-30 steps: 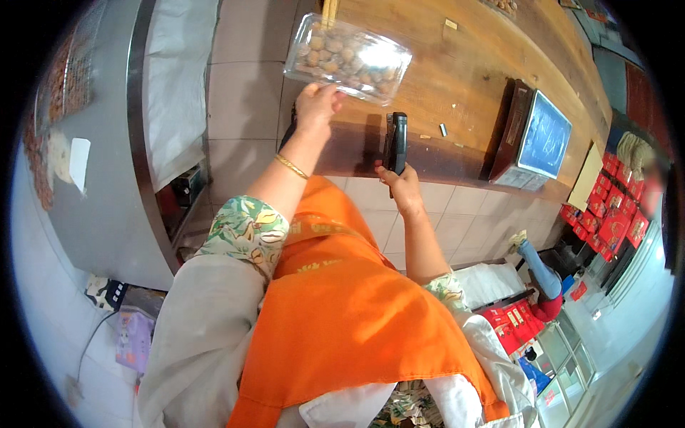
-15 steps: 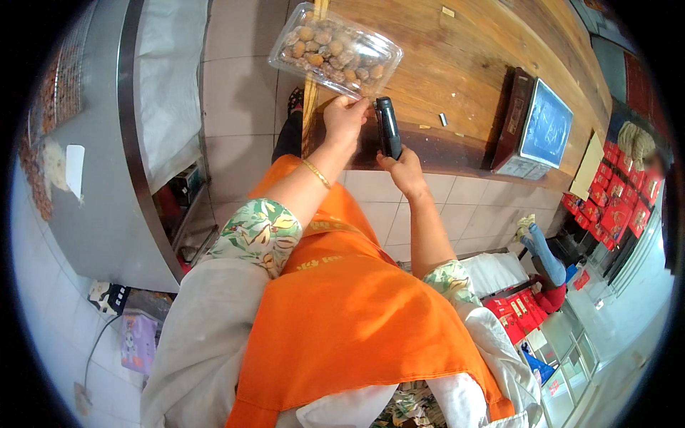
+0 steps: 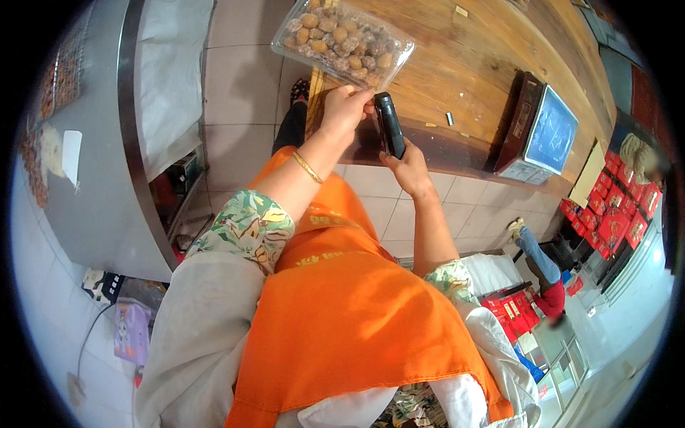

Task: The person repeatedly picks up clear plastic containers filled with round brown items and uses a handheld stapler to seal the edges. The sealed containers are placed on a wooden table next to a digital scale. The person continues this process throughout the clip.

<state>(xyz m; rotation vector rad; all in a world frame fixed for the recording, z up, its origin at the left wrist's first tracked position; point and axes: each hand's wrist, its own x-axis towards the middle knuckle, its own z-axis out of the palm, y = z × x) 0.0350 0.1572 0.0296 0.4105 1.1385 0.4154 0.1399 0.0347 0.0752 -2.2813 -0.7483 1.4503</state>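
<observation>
A clear plastic clamshell box (image 3: 399,53) holding several round brown sugar-dusted pieces lies tilted over the table's left edge. My left hand (image 3: 344,108) pinches the near edge of this box between thumb and fingers. Close to its right, my right hand (image 3: 408,167) is wrapped round the lower end of a black stapler (image 3: 389,123). The stapler points up and away, its far end close beside the box's near corner. Whether its jaws touch the box I cannot make out.
On the wooden table (image 3: 457,64) stand a scale with a blue-filmed top (image 3: 553,135) and a small metallic piece (image 3: 449,119). A grey metal unit (image 3: 107,185) runs along the left. Red packages (image 3: 614,214) hang at the right, near another person's leg (image 3: 535,253).
The box has shifted slightly right and up in view, and the pieces inside show more clearly. Both hands keep their hold, with the left hand a little higher.
</observation>
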